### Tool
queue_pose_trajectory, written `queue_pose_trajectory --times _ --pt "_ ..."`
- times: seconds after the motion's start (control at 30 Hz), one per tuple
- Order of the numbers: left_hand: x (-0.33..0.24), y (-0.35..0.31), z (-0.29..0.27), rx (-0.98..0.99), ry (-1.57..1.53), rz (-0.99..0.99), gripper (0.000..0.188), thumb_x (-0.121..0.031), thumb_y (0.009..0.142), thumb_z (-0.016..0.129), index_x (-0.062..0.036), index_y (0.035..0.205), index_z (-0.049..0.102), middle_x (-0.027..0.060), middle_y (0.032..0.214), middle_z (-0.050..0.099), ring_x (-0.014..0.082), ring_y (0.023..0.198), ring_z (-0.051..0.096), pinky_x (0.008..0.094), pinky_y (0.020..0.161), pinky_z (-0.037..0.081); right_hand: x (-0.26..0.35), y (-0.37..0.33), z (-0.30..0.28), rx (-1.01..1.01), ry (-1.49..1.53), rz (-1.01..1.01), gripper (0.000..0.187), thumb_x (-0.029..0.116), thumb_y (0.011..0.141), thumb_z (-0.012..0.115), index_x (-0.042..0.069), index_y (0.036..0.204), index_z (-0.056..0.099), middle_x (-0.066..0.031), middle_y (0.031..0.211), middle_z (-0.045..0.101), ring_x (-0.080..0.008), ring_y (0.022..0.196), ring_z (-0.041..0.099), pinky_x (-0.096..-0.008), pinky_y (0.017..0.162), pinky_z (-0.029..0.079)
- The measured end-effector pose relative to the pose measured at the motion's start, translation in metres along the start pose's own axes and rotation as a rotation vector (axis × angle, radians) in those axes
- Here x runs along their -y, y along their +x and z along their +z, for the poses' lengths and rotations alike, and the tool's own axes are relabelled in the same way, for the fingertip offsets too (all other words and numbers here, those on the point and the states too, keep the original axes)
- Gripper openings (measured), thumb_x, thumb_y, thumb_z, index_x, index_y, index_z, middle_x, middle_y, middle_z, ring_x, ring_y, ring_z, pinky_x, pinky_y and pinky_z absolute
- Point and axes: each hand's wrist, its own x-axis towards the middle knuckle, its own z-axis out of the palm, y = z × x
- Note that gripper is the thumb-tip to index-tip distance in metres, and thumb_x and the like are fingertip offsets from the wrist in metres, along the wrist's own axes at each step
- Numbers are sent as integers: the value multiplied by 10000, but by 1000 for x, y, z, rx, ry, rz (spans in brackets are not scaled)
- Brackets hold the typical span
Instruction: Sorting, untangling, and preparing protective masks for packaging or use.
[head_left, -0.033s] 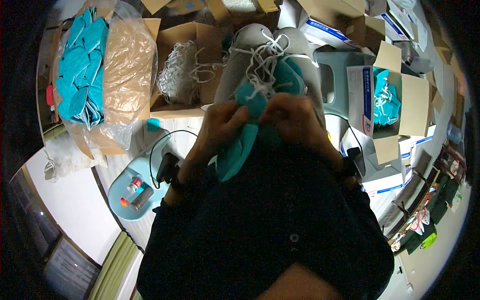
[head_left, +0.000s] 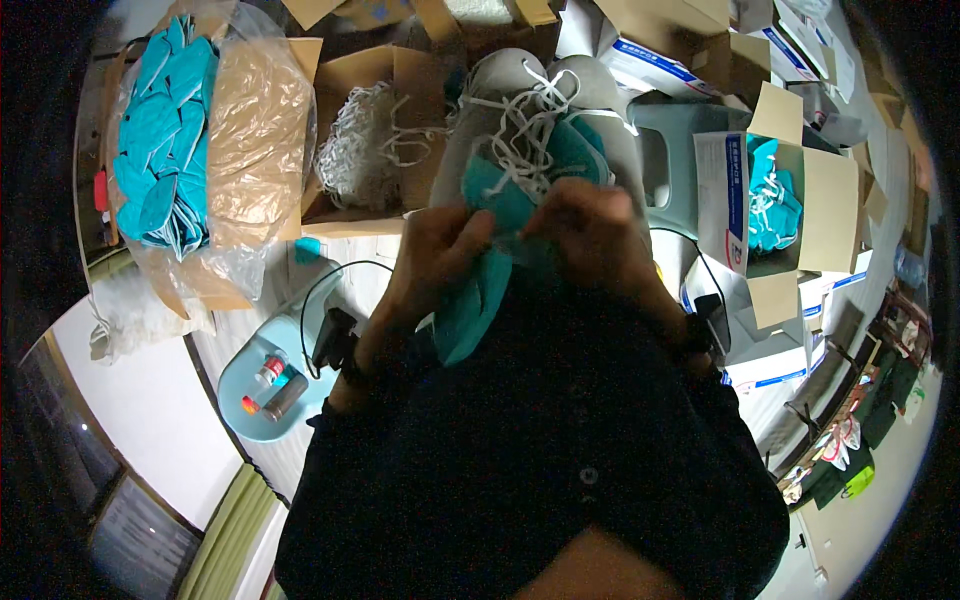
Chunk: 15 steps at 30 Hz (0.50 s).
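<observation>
My left hand (head_left: 440, 252) is closed round a teal mask, one of a folded bunch of teal masks (head_left: 478, 305) hanging below its fingers. Close by on the right, my right hand (head_left: 588, 228) is pinched and slightly blurred; a pale, thin bit shows between the two hands, too smeared to name. Just beyond my fingertips, more teal masks (head_left: 580, 150) rest on my grey-trousered lap, with tangled white straps (head_left: 525, 130) on top of them. My dark sleeves and torso hide whatever lies nearer to me.
At left, a plastic-lined carton (head_left: 260, 130) holds stacked teal masks (head_left: 165, 140). Beside it a cardboard box (head_left: 420, 150) contains white elastic straps (head_left: 350, 150). An open white box (head_left: 722, 200) with strapped masks stands right, near a grey-green stool (head_left: 672, 130). Bottles lie on a pale blue stool (head_left: 240, 385).
My right hand has shifted slightly up and right. The teal piece between my hands has turned and spread up to the left, uncovering more of the white straps.
</observation>
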Motion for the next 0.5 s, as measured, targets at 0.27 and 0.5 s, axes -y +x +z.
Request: queue_pose_trajectory --times 0.27,0.5 --pt "-19 -18 -31 -138 -154 142 252 -253 940 506 -33 856 596 -2 680 551 58 606 486 246 534 407 -40 8 -21 -112 71 3 139 -61 755 652 -2 879 635 -108 898 654 -138 784 609 -284 661 502" --pt "-11 9 -17 -8 99 240 335 -295 902 525 -9 731 559 25 559 481 111 515 456 307 472 374 -29 32 18 -181 -11 -375 275 -12 715 705 25 979 637 -111 921 655 -208 723 644 -305 625 513"
